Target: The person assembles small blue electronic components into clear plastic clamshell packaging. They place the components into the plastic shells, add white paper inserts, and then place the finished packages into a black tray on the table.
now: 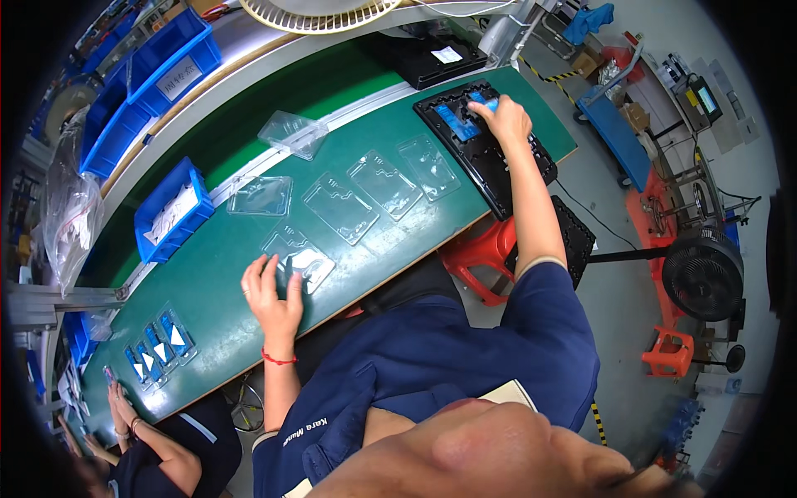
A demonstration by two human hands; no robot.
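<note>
My right hand (pixel 508 124) reaches over a black moulded tray (pixel 496 181) at the far right of the bench. Its fingers are closed on a small blue flat part (pixel 491 105), partly hidden by them. Another blue flat part (pixel 456 123) lies in the tray to the left. My left hand (pixel 272 300) is open, fingers apart, at the near left edge of a clear plastic blister tray (pixel 309 264); the thumb seems to touch it. More clear blister trays, among them one (pixel 340 207) and another (pixel 384 184), lie in a row between my hands.
Filled blister packs (pixel 159 350) with blue parts and white pieces lie at left, near another person's hands (pixel 122 408). A blue bin (pixel 174 212) with white papers stands behind. Another clear tray (pixel 293 134) rests on the rail. A red stool (pixel 481 261) stands below the bench edge.
</note>
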